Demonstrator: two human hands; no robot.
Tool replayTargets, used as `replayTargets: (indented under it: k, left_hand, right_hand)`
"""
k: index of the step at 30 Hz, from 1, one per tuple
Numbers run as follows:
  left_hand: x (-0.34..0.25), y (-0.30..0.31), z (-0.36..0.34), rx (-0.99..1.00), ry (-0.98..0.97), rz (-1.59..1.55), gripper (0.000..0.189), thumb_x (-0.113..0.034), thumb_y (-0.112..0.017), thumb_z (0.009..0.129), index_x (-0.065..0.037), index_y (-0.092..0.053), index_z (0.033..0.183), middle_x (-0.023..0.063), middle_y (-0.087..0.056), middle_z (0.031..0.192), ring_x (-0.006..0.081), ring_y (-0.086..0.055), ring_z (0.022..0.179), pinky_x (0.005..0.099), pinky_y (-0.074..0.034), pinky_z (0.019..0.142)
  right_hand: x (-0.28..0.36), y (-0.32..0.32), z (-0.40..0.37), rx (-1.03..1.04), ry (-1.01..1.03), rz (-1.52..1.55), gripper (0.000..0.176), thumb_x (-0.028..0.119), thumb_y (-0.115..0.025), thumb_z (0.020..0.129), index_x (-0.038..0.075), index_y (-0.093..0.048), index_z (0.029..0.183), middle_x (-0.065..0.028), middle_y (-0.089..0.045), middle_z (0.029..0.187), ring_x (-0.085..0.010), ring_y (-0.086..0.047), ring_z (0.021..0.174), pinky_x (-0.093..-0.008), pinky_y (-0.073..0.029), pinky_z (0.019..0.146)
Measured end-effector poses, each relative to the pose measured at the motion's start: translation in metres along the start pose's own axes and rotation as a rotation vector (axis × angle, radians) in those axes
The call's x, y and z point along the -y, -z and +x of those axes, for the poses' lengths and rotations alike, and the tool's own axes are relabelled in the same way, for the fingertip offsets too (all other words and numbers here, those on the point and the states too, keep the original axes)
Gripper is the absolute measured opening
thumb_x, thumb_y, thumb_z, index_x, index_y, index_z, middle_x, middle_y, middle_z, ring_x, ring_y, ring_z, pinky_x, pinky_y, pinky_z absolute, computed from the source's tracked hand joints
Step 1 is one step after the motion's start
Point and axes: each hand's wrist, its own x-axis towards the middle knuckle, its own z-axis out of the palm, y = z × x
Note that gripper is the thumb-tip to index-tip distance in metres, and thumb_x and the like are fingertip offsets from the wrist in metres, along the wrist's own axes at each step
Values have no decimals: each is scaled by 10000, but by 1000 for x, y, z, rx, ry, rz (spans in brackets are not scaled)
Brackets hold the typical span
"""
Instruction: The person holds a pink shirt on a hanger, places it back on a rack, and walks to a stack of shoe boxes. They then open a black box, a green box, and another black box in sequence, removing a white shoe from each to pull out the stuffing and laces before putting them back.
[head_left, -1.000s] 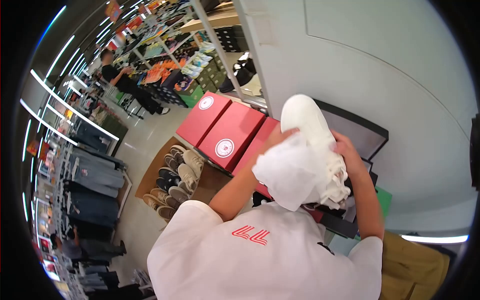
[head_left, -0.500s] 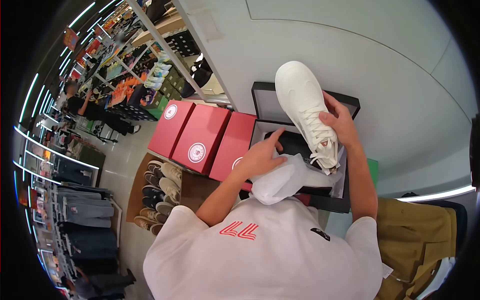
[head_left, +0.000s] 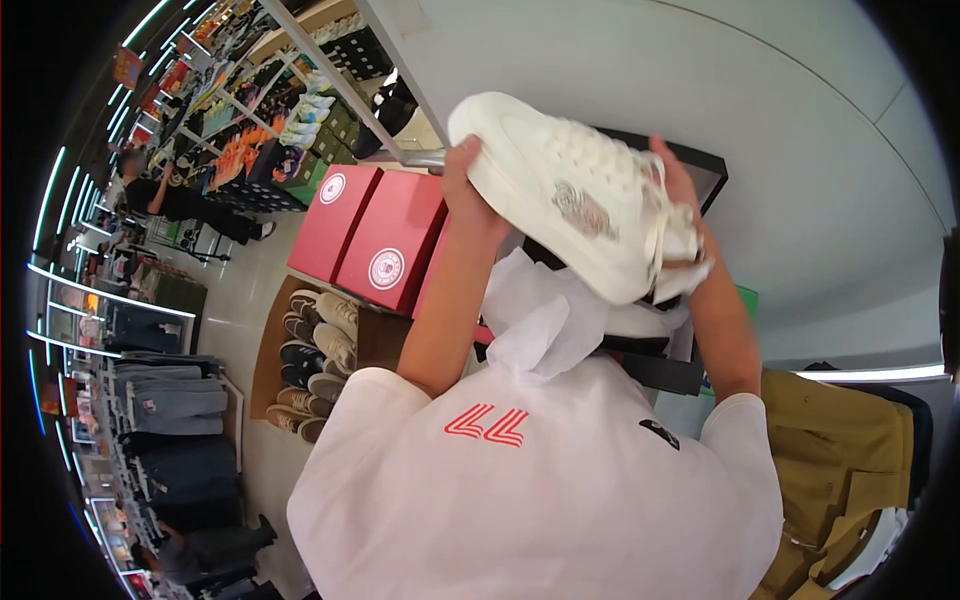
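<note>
Your left hand (head_left: 472,190) has left the paper (head_left: 545,315) at the box's (head_left: 655,373) near edge and now grips the shoe's (head_left: 570,190) toe. The shoe has turned to show its side, toe past the box's left edge, partly hiding your right hand (head_left: 682,190).

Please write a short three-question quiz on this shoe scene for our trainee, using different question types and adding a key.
1. Which end of the white shoe does the left hand hold?
A) Heel
B) Toe
C) Tongue

2. True or false: crumpled white wrapping shows below the shoe in the picture.

3. How many round white labels can be seen on the red boxes?

Key: 1. B; 2. True; 3. Two.
</note>
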Motion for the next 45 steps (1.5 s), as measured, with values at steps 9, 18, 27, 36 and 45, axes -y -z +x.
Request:
replayTargets:
  k: [9, 18, 27, 36, 45]
  left_hand:
    - [-5, 9, -12, -155, -132, -179, 659, -386, -586, 845, -2, -509, 1375, 196, -567, 1383, 364, -559, 1281, 487, -456, 1103]
    - [-17, 30, -19, -229, -89, 149, 622, -225, -600, 897, 29, -437, 1441, 200, -536, 1374, 314, -558, 1268, 433, -459, 1082]
    - [17, 45, -22, -84, -120, 835, 646, -305, -625, 986, 26, -424, 1504, 258, -420, 1528, 317, -456, 1387, 374, -357, 1149]
    - [43, 63, -24, 133, -207, 862, 521, -310, -448, 1004, -25, -533, 1431, 186, -500, 1497, 361, -312, 1487, 463, -156, 1242]
    - [43, 54, -19, 426, -247, 958, 715, -546, -266, 1059, 22, -585, 1353, 181, -532, 1459, 324, -407, 1425, 440, -249, 1200]
  right_hand:
    - [-34, -13, -31, 59, 609, -691, 1093, 626, -770, 811, 3, -294, 1572, -141, -475, 1513, -237, -484, 1384, -393, -384, 1154]
    - [-64, -37, -44, -329, 760, -1209, 776, 72, -867, 713, -26, -515, 1397, -114, -654, 1263, -190, -627, 1159, -337, -496, 1006]
    - [-130, -40, -51, -497, 894, -1684, 866, 221, -891, 740, 3, -438, 1445, -209, -559, 1345, -358, -601, 1161, -420, -496, 975]
    - [-167, -18, -57, -551, 836, -1732, 926, 419, -912, 719, 15, -445, 1409, -194, -425, 1425, -357, -513, 1231, -441, -507, 950]
    - [-110, -19, -69, -352, 844, -1557, 667, 214, -806, 816, -32, -540, 1376, -229, -544, 1373, -347, -535, 1244, -433, -465, 1016]
